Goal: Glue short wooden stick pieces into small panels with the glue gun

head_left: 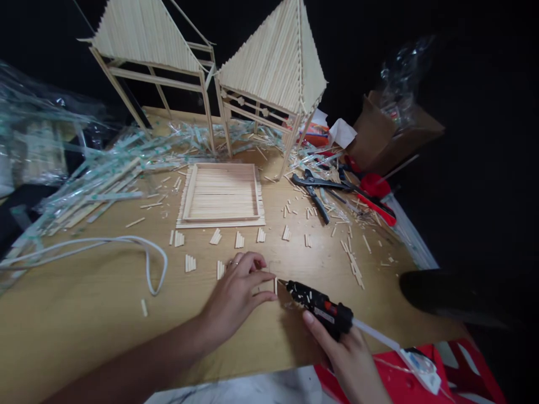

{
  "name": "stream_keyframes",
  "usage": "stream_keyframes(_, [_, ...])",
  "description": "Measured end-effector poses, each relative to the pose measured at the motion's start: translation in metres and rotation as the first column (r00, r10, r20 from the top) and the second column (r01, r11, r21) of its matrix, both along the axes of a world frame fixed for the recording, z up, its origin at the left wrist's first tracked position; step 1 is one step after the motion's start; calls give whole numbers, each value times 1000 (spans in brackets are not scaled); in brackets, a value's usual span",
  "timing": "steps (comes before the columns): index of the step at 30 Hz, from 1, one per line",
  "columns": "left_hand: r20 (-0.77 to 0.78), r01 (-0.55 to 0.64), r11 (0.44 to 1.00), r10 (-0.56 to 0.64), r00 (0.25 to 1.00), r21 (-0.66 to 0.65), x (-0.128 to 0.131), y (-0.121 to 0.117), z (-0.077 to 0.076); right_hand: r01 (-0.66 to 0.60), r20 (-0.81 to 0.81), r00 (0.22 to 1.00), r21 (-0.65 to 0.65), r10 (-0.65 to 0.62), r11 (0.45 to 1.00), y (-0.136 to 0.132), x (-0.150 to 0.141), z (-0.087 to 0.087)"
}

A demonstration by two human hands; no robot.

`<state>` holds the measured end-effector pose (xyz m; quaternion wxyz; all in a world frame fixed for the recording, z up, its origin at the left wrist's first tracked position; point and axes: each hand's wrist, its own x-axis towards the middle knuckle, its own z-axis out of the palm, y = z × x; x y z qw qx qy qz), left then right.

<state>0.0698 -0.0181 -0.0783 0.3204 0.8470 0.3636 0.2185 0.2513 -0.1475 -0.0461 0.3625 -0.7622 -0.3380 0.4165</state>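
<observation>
Between its thumb and forefinger, my left hand (242, 283) pinches a short wooden stick (275, 287) upright above the table. My right hand (347, 353) is wrapped round a black glue gun (320, 306), whose nozzle points left and is at the stick's upper end. Whether the tip touches the stick I cannot tell. A clear glue stick (376, 334) juts from the gun's back. Beyond my left hand lie small stepped groups of cut sticks, among them one group (190, 263) to the left and another (261, 235) farther back.
A shallow stick-built tray (223, 216) lies behind the groups. Two stick structures with pitched roofs (269, 67) stand at the back. Black cutters (314, 191) and scraps lie right, before a cardboard box (379, 132). A white cable (158, 252) loops left, near plastic wrapping (105, 151).
</observation>
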Motion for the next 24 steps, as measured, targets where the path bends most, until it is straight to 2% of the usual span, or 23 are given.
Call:
stream_keyframes(4, [1, 2, 1000, -2, 1000, -8, 1, 1, 0, 10, 21, 1000, 29, -10, 1000, 4, -2, 4])
stream_keyframes(7, [2, 9, 1000, -9, 1000, -11, 1, 0, 1, -54, -28, 998, -23, 54, 998, 7, 0, 6])
stream_keyframes(11, [3, 0, 1000, 0, 1000, -19, 0, -1, 1, -73, -65, 995, -59, 70, 996, 9, 0, 10])
stream_keyframes(16, [-1, -4, 1000, 4, 1000, -14, 0, -1, 1, -116, -44, 993, -71, 113, 991, 10, -1, 18])
stream_keyframes(24, [-14, 0, 1000, 0, 1000, 16, 1, -1, 4, -112, -38, 994, -207, 106, 972, 0, -2, 19])
